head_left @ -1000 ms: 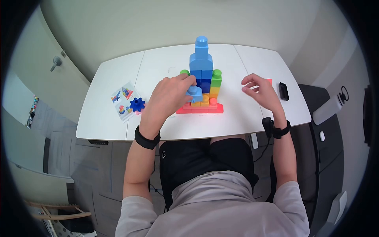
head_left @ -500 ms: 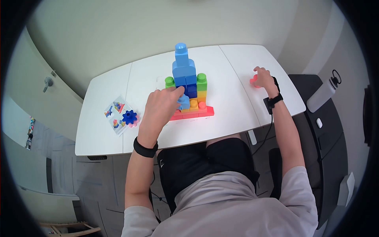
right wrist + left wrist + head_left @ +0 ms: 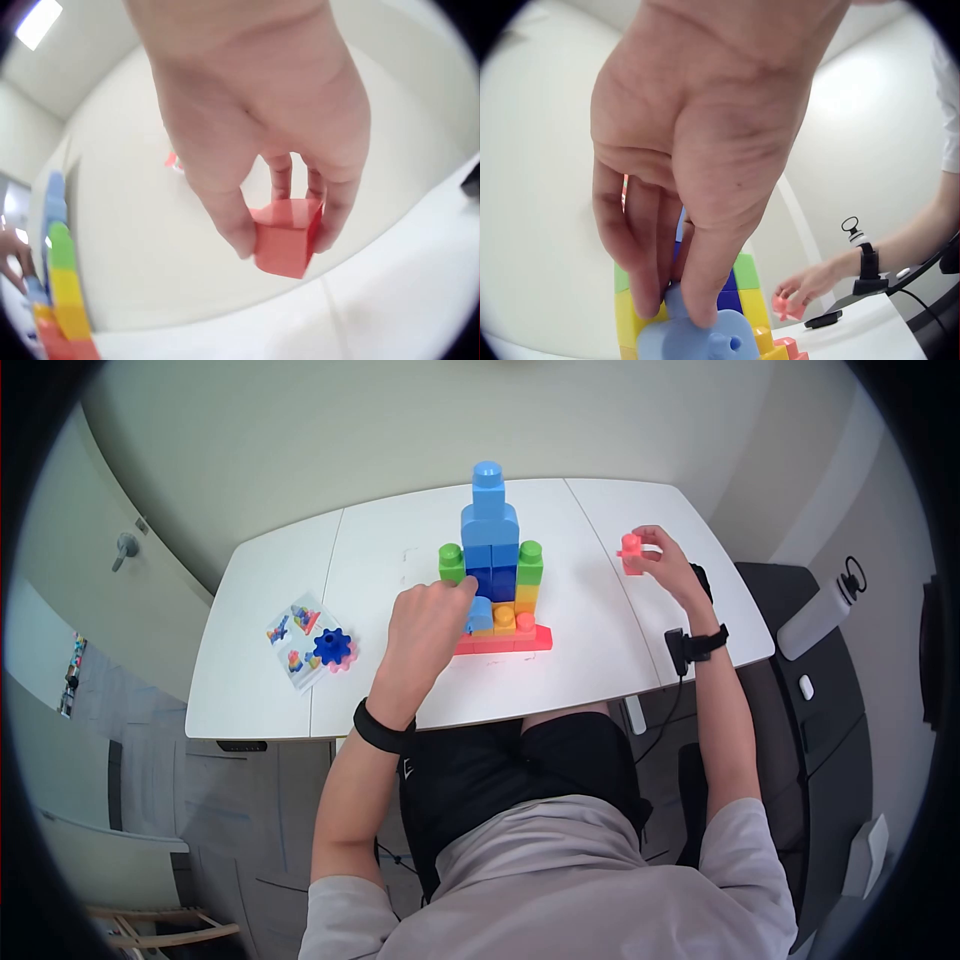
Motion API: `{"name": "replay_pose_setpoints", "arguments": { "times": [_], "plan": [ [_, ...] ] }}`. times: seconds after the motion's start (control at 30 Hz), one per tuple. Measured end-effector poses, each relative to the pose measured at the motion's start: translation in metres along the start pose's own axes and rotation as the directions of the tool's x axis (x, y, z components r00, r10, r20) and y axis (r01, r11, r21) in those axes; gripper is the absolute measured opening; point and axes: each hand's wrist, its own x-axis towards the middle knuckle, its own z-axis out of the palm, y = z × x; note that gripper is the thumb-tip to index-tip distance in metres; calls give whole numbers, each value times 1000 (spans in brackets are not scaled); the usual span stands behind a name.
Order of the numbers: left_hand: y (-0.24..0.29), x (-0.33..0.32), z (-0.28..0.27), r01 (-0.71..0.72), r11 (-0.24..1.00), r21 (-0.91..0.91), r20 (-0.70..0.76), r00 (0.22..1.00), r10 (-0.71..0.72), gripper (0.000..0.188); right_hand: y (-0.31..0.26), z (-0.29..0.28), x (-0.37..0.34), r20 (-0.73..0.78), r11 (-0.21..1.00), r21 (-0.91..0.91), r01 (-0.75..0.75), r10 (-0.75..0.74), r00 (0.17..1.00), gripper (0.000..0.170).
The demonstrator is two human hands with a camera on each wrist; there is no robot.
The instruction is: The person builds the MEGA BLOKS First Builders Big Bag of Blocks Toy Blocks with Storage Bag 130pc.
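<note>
Toy building blocks form a stepped tower (image 3: 489, 528) at mid-table, with light blue above dark blue, green, yellow and orange sides and a red base (image 3: 515, 646). My left hand (image 3: 425, 632) is at its left front, pinching the stud of a light blue block (image 3: 656, 341) between thumb and fingers. That block sits low on the tower's front and has a small round hole in its face. To the right, my right hand (image 3: 672, 568) grips a coral-red block (image 3: 281, 251) between thumb and fingers, held over the table.
On the left of the white table (image 3: 250, 600) lies a picture card (image 3: 299, 678) showing block models. A dark blue gear (image 3: 333, 646) and a pink gear (image 3: 351, 658) overlap its edge. A bottle (image 3: 812, 617) stands on the dark cabinet at right.
My right hand has reached out to the right, taken hold of the coral-red block and brought it up slightly left. The left hand stays at the light blue block. The head view has shifted.
</note>
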Motion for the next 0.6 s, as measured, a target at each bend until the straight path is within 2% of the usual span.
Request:
{"name": "replay_pose_setpoints", "arguments": {
  "times": [0.03, 0.1, 0.13, 0.2, 0.23, 0.27, 0.33, 0.37, 0.43, 0.6],
  "plan": [
    [1, 1, 2, 39, 999, 6, 21, 999, -39, 26, -18, 4, -8, 3, 1000, 0, 2, -2, 1000, 52],
    [4, 2, 8, 41, 999, 12, 11, 999, -41, 27, -41, 12, -23, 170, 931, 364, 36, -104, 980, 51],
    [4, 2, 9, 41, 999, 17, -1, 999, -41, 27, -43, 17, -28, 168, 930, 365, 38, -106, 980, 51],
    [2, 3, 7, 26, 999, 22, -16, 1000, -26, 31, -45, 25, -35, 173, 798, 602, 35, -173, 970, 51],
    [4, 5, 2, 13, 1000, 25, -29, 999, -12, 35, -44, 28, -37, 198, 756, 654, 26, -203, 959, 53],
    [4, 5, -2, 10, 1000, 23, -29, 1000, -10, 35, -44, 30, -39, 195, 757, 653, 26, -201, 960, 53],
    [7, 9, -13, 109, 989, -101, -131, 984, -122, 51, -46, 34, -42, 310, 657, 753, -41, -300, 902, 55],
    [5, 10, -13, 108, 989, -99, -131, 984, -121, 51, -47, 36, -43, 310, 656, 754, -40, -300, 902, 55],
    [0, 11, -8, 36, 989, -144, -276, 958, -75, 72, -52, 41, -47, 373, 591, 802, -81, -392, 841, 60],
    [-1, 11, -6, 34, 985, -169, -207, 976, -69, 84, -68, 57, -60, 365, 541, 827, -154, -308, 879, 59]
  ]
}}
